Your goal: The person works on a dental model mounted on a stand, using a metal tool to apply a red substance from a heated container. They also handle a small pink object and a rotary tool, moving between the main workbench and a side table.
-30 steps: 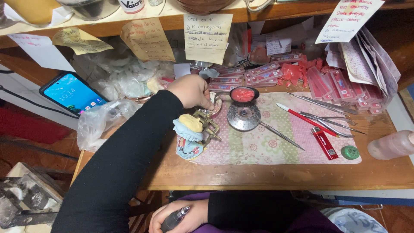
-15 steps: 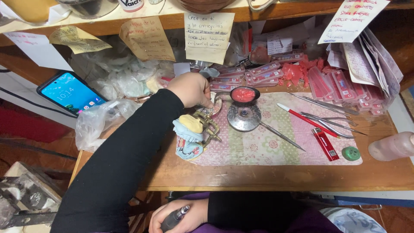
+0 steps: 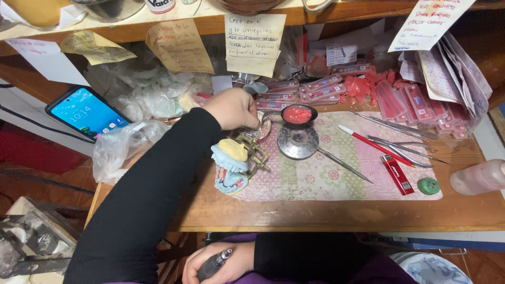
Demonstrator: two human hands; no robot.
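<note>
My left hand [image 3: 231, 108] reaches across the bench in a black sleeve. Its fingers curl down over a small dish [image 3: 263, 126] at the back edge of a patterned mat [image 3: 336, 176], and what they touch is hidden. Just in front of that hand stands a brass dental articulator [image 3: 255, 152] with a cream and blue tooth model [image 3: 230, 160]. My right hand [image 3: 218, 263] rests low, below the bench edge, closed around a dark pen-shaped handpiece [image 3: 213, 264].
A round metal burner with a red wax cup [image 3: 298, 138] stands on the mat, with metal instruments [image 3: 400, 142], a red lighter [image 3: 397, 174] and a green cap [image 3: 428, 185]. A lit phone [image 3: 87, 111], plastic bags [image 3: 118, 150], red wax packs [image 3: 400, 100] and a pink bottle [image 3: 478, 178] surround it.
</note>
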